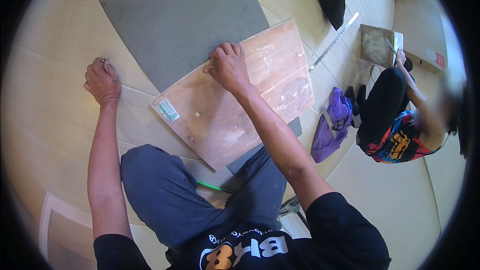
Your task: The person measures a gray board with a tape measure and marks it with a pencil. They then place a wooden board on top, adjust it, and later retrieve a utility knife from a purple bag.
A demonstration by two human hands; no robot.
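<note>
In the head view, the step in hand looks like steadying the board (215,110), which lies askew over the grey sheet (180,25); the right hand (229,70) rests at the board's far edge, fingers bent close together, though I cannot tell whether they grip. Left of the board, the left hand (103,81) is curled closed, anything pinched too small to tell; shifting the board would likely call for a firm edge hold.
</note>
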